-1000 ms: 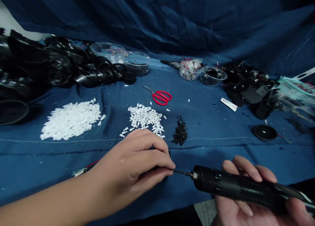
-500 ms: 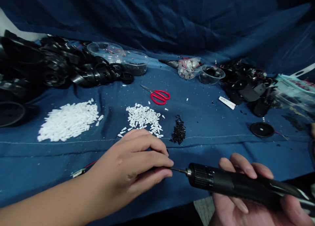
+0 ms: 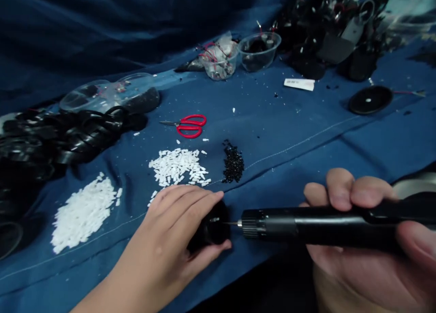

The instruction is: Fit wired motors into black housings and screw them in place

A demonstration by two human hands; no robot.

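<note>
My left hand (image 3: 177, 222) is closed around a round black plastic part (image 3: 213, 226), and its fingers hide most of it. My right hand (image 3: 354, 245) grips a slim black electric drill (image 3: 323, 224) with a knurled collar and a thin steel bit. The bit points left, and its tip is at the face of the black part, beside a small shiny spot. I cannot tell whether the tip is touching.
On the blue cloth (image 3: 286, 145) lie two white piles of small pieces (image 3: 177, 166), black granules (image 3: 233, 162), red-handled scissors (image 3: 189, 126) and a black disc with a wire (image 3: 370, 99). Clear plastic bowls (image 3: 259, 52) and a heap of black rings (image 3: 68, 140) stand farther off.
The whole view has tilted and shifted. The black part now shows in front of my left hand's fingers, and the drill sits more level, with its bit still at the part.
</note>
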